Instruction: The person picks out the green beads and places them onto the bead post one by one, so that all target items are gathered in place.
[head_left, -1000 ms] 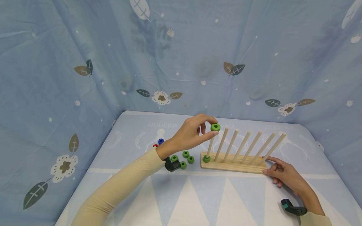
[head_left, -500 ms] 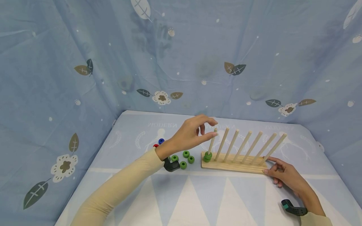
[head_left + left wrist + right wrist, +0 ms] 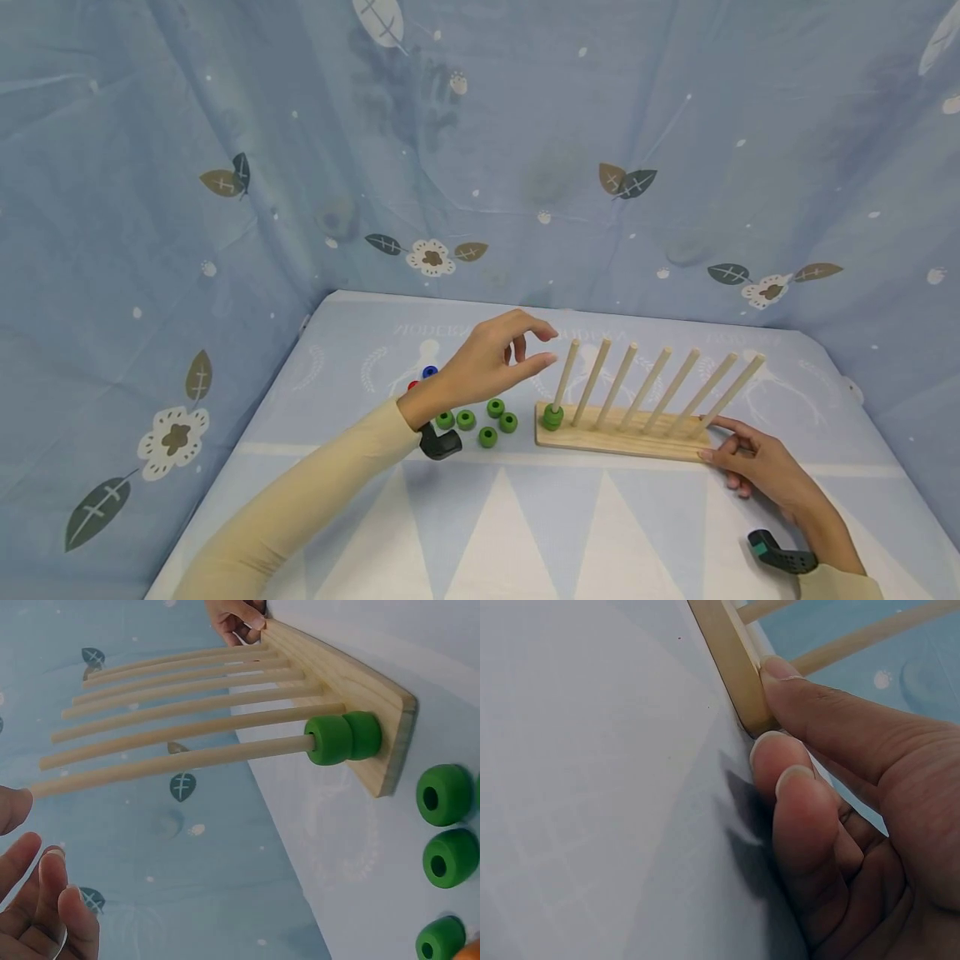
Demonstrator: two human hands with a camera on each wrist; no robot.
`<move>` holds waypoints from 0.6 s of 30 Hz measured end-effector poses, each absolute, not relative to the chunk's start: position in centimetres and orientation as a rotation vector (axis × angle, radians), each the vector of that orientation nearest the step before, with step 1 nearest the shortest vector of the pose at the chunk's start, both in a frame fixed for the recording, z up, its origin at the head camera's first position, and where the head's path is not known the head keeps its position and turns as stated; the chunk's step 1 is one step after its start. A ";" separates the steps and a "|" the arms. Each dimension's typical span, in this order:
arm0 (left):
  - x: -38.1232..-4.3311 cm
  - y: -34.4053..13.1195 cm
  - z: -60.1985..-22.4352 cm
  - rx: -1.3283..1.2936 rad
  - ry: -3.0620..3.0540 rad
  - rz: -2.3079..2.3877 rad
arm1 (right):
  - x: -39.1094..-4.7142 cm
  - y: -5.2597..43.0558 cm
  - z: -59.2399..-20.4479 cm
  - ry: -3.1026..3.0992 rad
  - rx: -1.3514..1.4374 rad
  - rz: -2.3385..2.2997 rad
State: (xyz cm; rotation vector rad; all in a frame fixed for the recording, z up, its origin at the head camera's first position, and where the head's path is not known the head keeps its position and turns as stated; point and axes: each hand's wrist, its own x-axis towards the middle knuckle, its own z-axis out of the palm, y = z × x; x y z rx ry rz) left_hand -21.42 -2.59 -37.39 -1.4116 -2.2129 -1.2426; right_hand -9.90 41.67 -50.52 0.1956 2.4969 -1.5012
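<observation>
In the head view my left hand [image 3: 487,360] hovers left of the leftmost peg [image 3: 566,375], thumb and index finger apart with nothing between them. That peg belongs to a wooden peg rack [image 3: 630,442] with several upright pegs. Two green beads [image 3: 552,417] are stacked at the peg's bottom; the left wrist view shows the upper bead [image 3: 330,740] touching the lower one. My right hand [image 3: 765,467] grips the rack's right end, thumb at the front edge and index finger behind. In the right wrist view, the thumb [image 3: 810,697] presses the rack's edge.
Several loose green beads [image 3: 487,437] lie on the table left of the rack. A blue bead [image 3: 430,372] and a partly hidden red bead [image 3: 413,385] sit behind the left forearm. An orange piece [image 3: 471,951] shows at the left wrist view's corner. A patterned blue curtain [image 3: 480,150] stands behind.
My left hand has let go of a green bead above the leftmost peg, and the bead has dropped onto the lower one. The hand has then drawn back left. My right hand stays put.
</observation>
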 end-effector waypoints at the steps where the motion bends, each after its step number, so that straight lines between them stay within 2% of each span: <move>1: -21.4 -2.7 -37.5 -1.407 -2.217 -1.243 | -9.9 41.7 -50.5 2.499 0.195 -1.500; 18: -21.3 -4.9 -39.2 -1.337 -2.281 -1.232 | -9.8 41.5 -50.4 2.512 0.187 -1.479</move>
